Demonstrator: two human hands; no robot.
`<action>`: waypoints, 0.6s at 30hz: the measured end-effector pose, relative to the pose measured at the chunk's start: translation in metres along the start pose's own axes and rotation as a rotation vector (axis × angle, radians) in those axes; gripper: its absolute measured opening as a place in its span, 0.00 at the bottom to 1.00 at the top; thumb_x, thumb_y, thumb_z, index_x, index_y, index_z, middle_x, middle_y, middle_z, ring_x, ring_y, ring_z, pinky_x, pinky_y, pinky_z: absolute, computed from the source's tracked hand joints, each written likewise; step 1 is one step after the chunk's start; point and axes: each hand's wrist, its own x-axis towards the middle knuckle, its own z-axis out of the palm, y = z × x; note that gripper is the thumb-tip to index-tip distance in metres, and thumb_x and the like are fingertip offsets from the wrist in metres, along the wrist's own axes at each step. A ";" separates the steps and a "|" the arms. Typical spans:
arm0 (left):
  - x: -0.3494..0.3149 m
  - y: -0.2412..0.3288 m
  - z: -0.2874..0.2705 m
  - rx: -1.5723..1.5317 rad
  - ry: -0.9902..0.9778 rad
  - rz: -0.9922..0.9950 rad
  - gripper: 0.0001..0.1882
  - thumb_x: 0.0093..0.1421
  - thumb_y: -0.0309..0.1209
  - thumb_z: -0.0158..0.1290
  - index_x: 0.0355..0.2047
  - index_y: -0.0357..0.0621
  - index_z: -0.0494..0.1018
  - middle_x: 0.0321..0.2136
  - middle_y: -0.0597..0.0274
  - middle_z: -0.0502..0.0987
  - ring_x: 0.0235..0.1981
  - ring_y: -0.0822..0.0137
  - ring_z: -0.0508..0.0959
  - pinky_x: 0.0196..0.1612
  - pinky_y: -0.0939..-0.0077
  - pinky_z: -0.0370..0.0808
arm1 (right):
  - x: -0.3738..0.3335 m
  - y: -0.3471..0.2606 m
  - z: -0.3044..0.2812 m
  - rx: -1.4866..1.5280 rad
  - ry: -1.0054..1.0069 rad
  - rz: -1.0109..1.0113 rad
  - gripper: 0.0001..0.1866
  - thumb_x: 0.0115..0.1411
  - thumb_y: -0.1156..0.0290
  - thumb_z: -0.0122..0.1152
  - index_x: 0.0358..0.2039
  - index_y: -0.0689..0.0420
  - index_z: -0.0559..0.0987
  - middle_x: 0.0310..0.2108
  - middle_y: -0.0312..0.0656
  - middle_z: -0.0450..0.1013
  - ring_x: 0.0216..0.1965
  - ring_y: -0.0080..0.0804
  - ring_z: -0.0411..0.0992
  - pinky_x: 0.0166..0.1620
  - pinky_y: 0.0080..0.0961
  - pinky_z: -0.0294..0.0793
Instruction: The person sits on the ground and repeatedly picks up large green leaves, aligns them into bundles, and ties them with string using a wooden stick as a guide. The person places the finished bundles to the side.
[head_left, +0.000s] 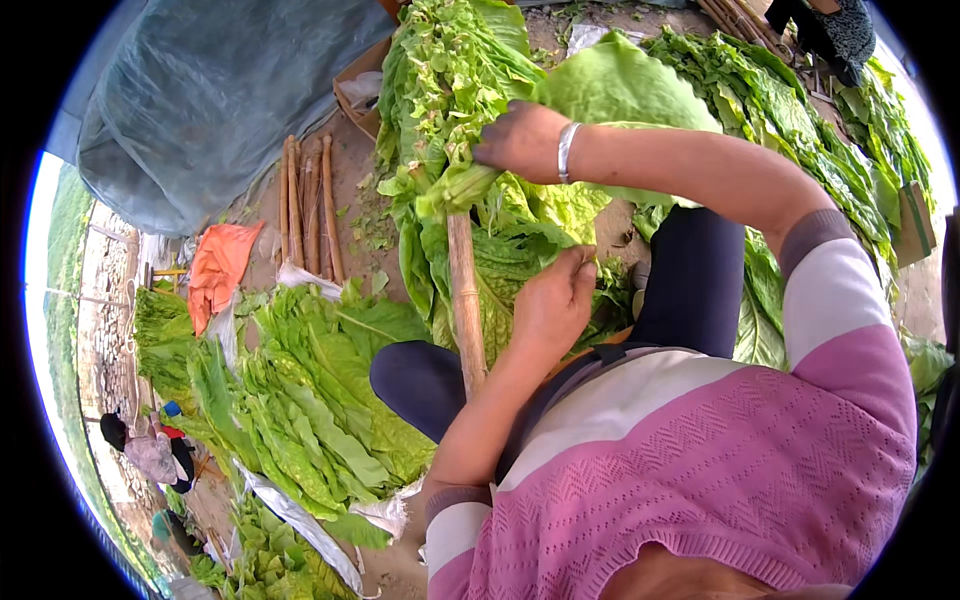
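Observation:
A wooden pole (463,290) runs away from my lap, its far part covered by bunched green tobacco leaves (440,90) with their stem ends gathered along it. My right hand (525,142), with a silver bracelet at the wrist, is closed round leaf stems at the near end of the row. A broad pale-green leaf (630,88) spreads out beyond that wrist. Nearer to me, my left hand (555,303) is closed in a pinch beside the hanging leaves, right of the pole. Whatever lies between its fingertips is too small to make out.
Heaps of leaves (300,390) lie on sheeting at the left, and more leaves (780,130) at the right. Several bare poles (312,210) rest near an orange cloth (222,270). A blue-grey tarp (220,100) bulges far left. Other people (150,450) are at the edges.

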 end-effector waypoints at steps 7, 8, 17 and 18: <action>0.065 -0.144 -0.139 -0.072 0.310 -0.452 0.19 0.61 0.32 0.45 0.52 0.45 0.69 0.22 0.63 0.75 0.17 0.75 0.69 0.25 0.81 0.67 | 0.006 -0.026 0.086 0.189 -0.229 0.024 0.13 0.50 0.65 0.57 0.38 0.50 0.76 0.38 0.41 0.73 0.44 0.42 0.70 0.57 0.39 0.62; 0.056 -0.181 -0.134 0.105 0.268 -0.489 0.19 0.60 0.33 0.46 0.52 0.45 0.69 0.23 0.61 0.76 0.19 0.73 0.71 0.27 0.79 0.69 | 0.012 -0.028 0.090 0.397 -0.373 0.187 0.17 0.49 0.64 0.58 0.41 0.49 0.76 0.41 0.41 0.73 0.45 0.43 0.69 0.56 0.37 0.63; 0.031 -0.285 -0.154 0.263 0.474 -0.577 0.16 0.58 0.36 0.51 0.39 0.36 0.75 0.23 0.54 0.76 0.19 0.67 0.73 0.25 0.71 0.69 | 0.011 -0.067 0.159 1.002 0.001 1.027 0.35 0.42 0.46 0.68 0.46 0.59 0.75 0.50 0.52 0.68 0.49 0.44 0.68 0.52 0.33 0.65; 0.032 -0.284 -0.149 0.256 0.470 -0.581 0.16 0.58 0.36 0.52 0.38 0.35 0.75 0.22 0.54 0.76 0.19 0.67 0.73 0.25 0.71 0.69 | 0.007 -0.070 0.168 0.830 0.098 1.062 0.36 0.42 0.39 0.64 0.42 0.56 0.77 0.44 0.52 0.72 0.45 0.50 0.69 0.49 0.36 0.67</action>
